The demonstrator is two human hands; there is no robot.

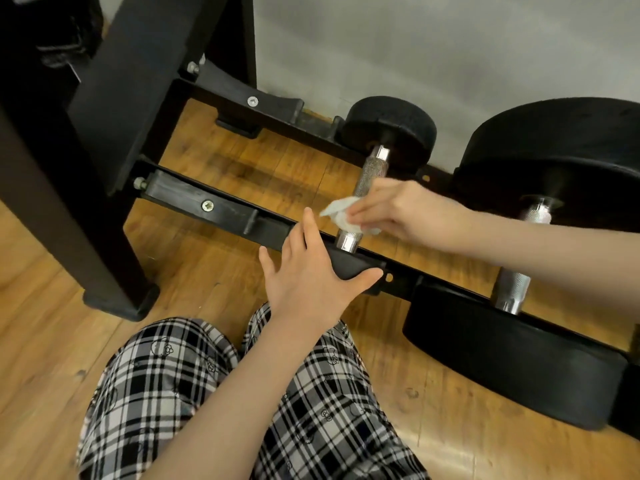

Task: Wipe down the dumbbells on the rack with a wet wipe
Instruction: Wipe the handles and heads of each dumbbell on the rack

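Currently, the left hand is lying flat, fingers straight, bracing on the rack rail; the right hand is pinching the wet wipe against the small dumbbell's handle. Handle-wiping appears under way; next the larger dumbbell, resting alongside, will likely need attention.

Dumbbell handle: knurled, shiny metal; its heads matt black, rubbery. Beside it, rack rail is matt black. Under it, floor is glossy wood. Wipe: crumpled white cloth.
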